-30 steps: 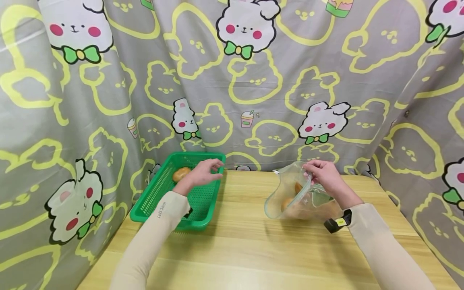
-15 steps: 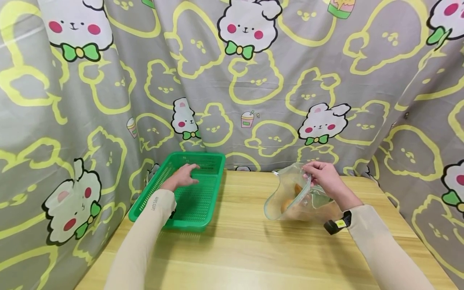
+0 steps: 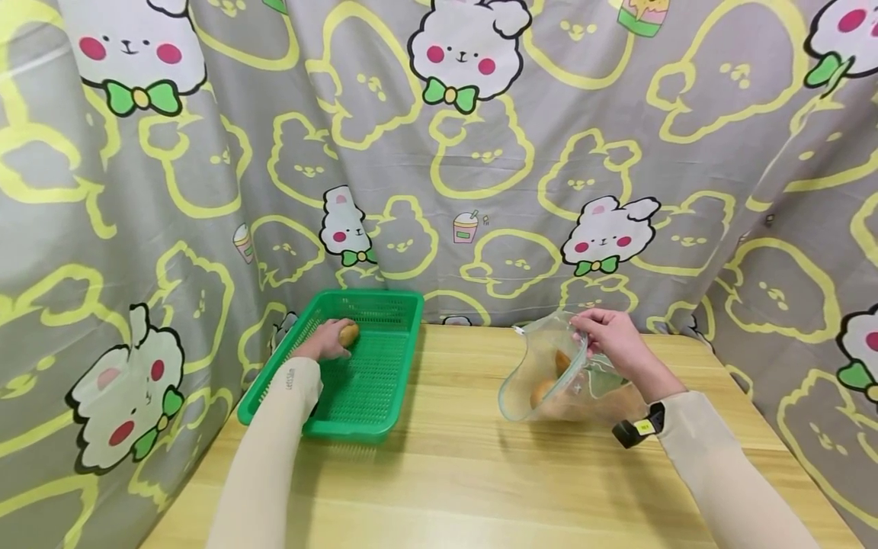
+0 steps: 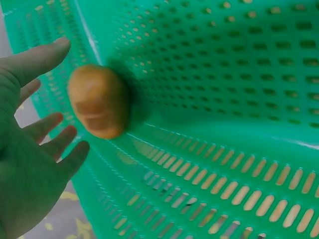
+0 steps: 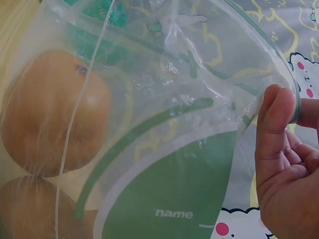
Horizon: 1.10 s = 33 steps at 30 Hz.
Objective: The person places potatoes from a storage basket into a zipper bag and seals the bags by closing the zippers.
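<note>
My left hand (image 3: pixel 328 341) reaches into the green plastic basket (image 3: pixel 405 366), beside an orange-brown, rounded fruit-like piece (image 3: pixel 349 334) near the basket's left wall. In the left wrist view, the fingers are spread and relaxed, with a gap between them and that piece (image 4: pixel 99 101). My right hand (image 3: pixel 617 339) pinches the open rim of a clear zip-top bag (image 3: pixel 524 377) between thumb and fingers and holds its mouth toward the left. Through the film, the right wrist view shows orange-brown round fruits (image 5: pixel 57 114), one with a dark stem spot, and a green printed panel (image 5: pixel 169 194) reading "name".
The wooden table (image 3: pixel 439 457) spans the space between basket and bag. A grey patterned curtain (image 3: pixel 411 168) hangs behind and along both sides. The basket's raised slotted walls surround the left hand.
My left hand has moved left and down from above the basket's right side to the fruit-like piece by its left wall. The right hand and bag stay nearly still.
</note>
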Available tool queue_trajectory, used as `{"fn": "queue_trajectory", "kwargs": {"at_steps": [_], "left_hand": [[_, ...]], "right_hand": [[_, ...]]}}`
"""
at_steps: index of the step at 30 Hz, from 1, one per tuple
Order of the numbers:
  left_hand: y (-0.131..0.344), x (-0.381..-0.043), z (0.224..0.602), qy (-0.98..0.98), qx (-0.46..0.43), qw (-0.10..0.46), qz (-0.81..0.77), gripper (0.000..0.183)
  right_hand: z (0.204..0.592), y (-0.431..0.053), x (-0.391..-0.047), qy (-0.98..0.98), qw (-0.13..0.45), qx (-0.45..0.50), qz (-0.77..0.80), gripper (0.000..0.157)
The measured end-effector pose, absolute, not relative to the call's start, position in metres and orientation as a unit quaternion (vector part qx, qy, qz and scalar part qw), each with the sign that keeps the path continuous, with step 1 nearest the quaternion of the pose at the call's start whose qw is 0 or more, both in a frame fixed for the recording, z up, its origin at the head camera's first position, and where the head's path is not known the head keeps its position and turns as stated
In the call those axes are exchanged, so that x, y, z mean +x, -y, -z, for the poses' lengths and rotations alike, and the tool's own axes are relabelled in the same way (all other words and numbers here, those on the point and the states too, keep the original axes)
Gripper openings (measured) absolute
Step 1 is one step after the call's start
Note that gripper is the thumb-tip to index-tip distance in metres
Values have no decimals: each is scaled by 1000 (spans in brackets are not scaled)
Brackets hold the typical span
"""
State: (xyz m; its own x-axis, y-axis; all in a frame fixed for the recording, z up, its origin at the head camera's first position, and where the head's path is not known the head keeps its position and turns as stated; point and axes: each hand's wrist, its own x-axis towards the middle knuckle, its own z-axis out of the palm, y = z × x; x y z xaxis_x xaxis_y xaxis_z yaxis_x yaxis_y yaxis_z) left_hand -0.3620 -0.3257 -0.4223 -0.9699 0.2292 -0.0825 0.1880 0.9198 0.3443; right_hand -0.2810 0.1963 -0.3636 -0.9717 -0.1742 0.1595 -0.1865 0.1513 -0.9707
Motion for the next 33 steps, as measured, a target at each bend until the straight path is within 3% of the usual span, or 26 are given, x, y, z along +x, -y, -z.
{"fn": "queue_trajectory", "kwargs": {"at_steps": [16, 28, 33], "left_hand": [[336, -372, 437, -982, 69, 76, -156, 75], [328, -375, 437, -970, 121, 39, -208, 38], [322, -373, 440, -968, 102, 57, -222, 51]], "right_hand": [[367, -195, -283, 764, 1, 108, -636, 30], [365, -196, -285, 765, -1, 116, -634, 37], [366, -196, -285, 765, -3, 114, -633, 38]]}}
